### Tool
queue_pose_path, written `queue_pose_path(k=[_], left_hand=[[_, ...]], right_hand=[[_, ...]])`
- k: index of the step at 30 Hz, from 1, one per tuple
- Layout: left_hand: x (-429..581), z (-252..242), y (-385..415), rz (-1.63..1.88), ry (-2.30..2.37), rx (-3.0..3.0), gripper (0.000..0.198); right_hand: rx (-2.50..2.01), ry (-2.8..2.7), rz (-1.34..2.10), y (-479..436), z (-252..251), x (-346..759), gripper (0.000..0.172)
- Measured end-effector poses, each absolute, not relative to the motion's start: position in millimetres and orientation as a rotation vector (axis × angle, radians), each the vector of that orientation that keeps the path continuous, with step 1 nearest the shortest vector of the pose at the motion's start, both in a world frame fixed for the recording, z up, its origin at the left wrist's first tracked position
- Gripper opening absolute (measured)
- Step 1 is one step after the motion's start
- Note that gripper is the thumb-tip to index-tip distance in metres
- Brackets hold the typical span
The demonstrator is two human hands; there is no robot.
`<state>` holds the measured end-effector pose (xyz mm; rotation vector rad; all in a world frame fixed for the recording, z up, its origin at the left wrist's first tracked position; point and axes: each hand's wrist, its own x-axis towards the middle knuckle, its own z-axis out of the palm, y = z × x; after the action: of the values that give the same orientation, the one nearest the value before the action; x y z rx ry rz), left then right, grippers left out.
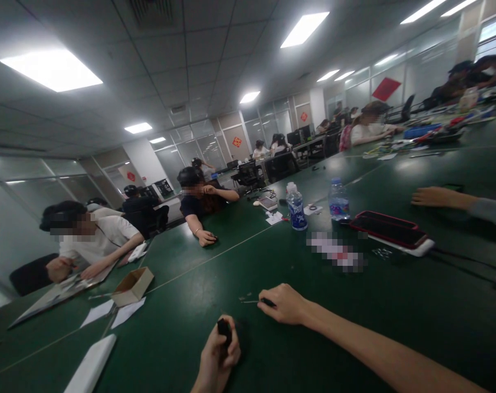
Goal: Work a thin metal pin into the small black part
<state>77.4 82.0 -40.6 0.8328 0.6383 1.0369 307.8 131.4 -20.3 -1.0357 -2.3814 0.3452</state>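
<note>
My left hand [223, 349] is closed around a small black object [223, 327], mostly hidden by the fingers, so its kind does not show. To its upper right, my right hand [284, 303] rests low over the green table, gripping a small screwdriver [252, 302] by its dark handle. The thin metal shaft points left, close to the tabletop. A few tiny pieces [244, 297] lie by its tip, too small to name.
The green table [182, 305] bears an open cardboard box [133, 286], a white slab [93, 363], a blue-labelled bottle [297, 207], a clear bottle [338, 202] and a red-edged phone [389, 226]. Across sit co-workers; another person's hand [440, 197] lies at the right.
</note>
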Motion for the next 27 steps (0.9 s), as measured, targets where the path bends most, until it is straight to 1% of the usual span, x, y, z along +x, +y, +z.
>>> queue_pose_path(k=[11, 19, 27], left_hand=[[74.3, -43.7, 86.0, 1.031, 0.630, 0.830, 0.024], [70.8, -43.4, 84.4, 1.045, 0.661, 0.819, 0.020], [72.1, -40.6, 82.1, 1.051, 0.689, 0.815, 0.023]], right_hand=[[-1.069, -2.403, 0.293, 131.9, -18.4, 308.0, 0.022], [-1.082, -2.405, 0.248, 132.4, -17.4, 308.0, 0.023], [-1.035, -2.405, 0.239, 134.1, -20.6, 309.8, 0.024]])
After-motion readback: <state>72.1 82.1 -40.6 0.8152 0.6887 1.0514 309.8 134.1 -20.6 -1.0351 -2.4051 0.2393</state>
